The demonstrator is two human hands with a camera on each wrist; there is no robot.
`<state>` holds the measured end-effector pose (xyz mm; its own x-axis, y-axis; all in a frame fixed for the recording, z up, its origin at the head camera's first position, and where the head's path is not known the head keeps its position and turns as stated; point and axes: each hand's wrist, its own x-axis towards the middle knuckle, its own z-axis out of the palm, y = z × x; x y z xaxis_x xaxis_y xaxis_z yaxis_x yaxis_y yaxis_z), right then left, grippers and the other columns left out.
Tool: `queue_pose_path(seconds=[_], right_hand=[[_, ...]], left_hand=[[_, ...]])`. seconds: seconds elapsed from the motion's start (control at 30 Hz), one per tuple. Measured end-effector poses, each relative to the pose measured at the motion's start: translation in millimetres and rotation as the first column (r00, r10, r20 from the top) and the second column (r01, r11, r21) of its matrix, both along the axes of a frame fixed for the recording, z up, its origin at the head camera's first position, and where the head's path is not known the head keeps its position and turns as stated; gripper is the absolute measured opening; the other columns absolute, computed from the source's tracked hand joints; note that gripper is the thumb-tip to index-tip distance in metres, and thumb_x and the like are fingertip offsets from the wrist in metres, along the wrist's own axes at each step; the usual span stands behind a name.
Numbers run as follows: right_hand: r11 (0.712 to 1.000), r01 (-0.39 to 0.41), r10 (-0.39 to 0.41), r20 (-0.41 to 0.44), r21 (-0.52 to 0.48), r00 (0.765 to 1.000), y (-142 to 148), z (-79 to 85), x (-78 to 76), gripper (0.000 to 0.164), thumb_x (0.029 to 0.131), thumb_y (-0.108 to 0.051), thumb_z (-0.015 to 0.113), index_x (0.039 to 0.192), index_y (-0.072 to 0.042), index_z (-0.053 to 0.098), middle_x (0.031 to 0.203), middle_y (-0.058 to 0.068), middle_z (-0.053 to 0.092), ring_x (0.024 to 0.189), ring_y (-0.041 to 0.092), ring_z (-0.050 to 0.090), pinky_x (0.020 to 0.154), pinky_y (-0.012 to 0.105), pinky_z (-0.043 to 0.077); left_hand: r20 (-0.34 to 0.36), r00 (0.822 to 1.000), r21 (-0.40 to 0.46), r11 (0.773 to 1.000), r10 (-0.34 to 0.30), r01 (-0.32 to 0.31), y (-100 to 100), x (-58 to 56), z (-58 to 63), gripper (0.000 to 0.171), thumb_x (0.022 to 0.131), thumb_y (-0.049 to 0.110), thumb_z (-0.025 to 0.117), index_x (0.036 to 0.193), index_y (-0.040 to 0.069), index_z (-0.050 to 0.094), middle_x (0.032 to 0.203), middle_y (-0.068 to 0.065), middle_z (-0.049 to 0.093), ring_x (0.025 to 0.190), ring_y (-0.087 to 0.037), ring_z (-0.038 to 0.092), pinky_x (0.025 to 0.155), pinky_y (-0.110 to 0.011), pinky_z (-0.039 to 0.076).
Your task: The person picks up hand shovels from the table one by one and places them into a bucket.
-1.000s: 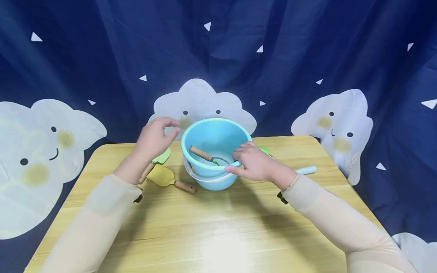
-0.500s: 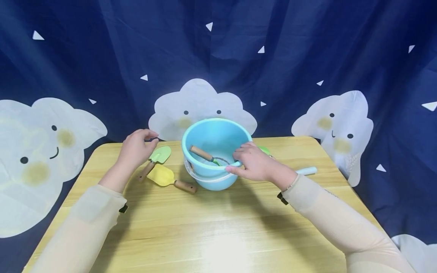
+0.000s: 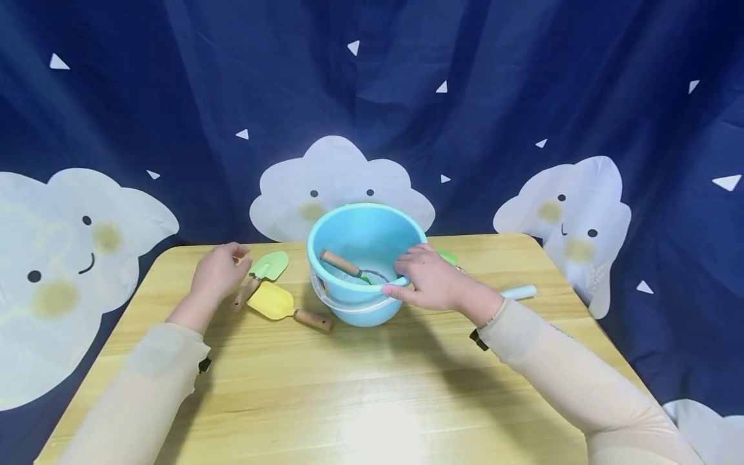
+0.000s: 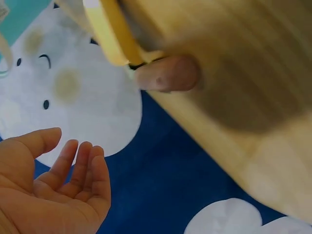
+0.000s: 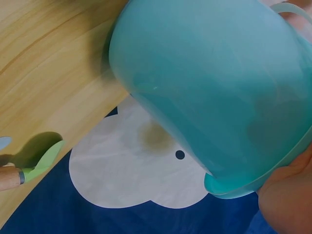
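Observation:
A light blue bucket stands upright at the far middle of the table. My right hand grips its right rim, thumb outside and fingers over the edge. Inside lies a small garden tool with a wooden handle and a green part; its head is partly hidden. My left hand hovers beside the pale green trowel, fingers loosely bent and holding nothing, as the left wrist view also shows. A yellow scoop with a wooden handle lies between the trowel and the bucket.
Behind the right hand a bright green tool lies partly hidden. A pale blue handle sticks out past the right wrist. The wooden table ends at a dark blue curtain printed with clouds.
My left hand has moved left and down from beside the bucket to the pale green trowel's left side. The right hand keeps its grip on the bucket rim.

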<state>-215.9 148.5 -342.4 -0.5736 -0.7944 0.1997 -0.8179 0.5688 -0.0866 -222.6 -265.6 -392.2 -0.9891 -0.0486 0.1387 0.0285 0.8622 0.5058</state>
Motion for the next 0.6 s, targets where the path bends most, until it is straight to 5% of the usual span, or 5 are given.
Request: queue_pose_path(seconds=[0.37,0.6], right_hand=[[1.0,0.008,-0.008,0.009,0.003,1.0,0.6,-0.9,-1.0,0.057,0.1,-0.059,0.044,0.073,-0.01,0.056,0.067,-0.006,0.04,0.071,0.016,0.039,0.09,0.039,0.035],[1.0,0.002,-0.002,0.0,-0.001,1.0,0.4,-1.9,-1.3,0.058,0.099,-0.067,0.035,0.07,-0.018,0.047,0.066,-0.006,0.04,0.071,0.015,0.038,0.089,0.038,0.035]], left_hand=[[0.212,0.977,-0.026,1.0,0.021,-0.016,-8.1,-3.2,-24.8,0.046,0.096,0.022,0.051,0.13,-0.008,0.055,0.129,-0.031,0.057,0.116,-0.049,0.054,0.096,-0.057,0.042],[0.289,0.957,-0.039,0.999,-0.004,0.016,-16.1,-5.8,-41.2,0.042,0.097,0.031,0.056,0.115,-0.007,0.06,0.08,-0.015,0.066,0.083,-0.033,0.061,0.081,-0.048,0.046]])
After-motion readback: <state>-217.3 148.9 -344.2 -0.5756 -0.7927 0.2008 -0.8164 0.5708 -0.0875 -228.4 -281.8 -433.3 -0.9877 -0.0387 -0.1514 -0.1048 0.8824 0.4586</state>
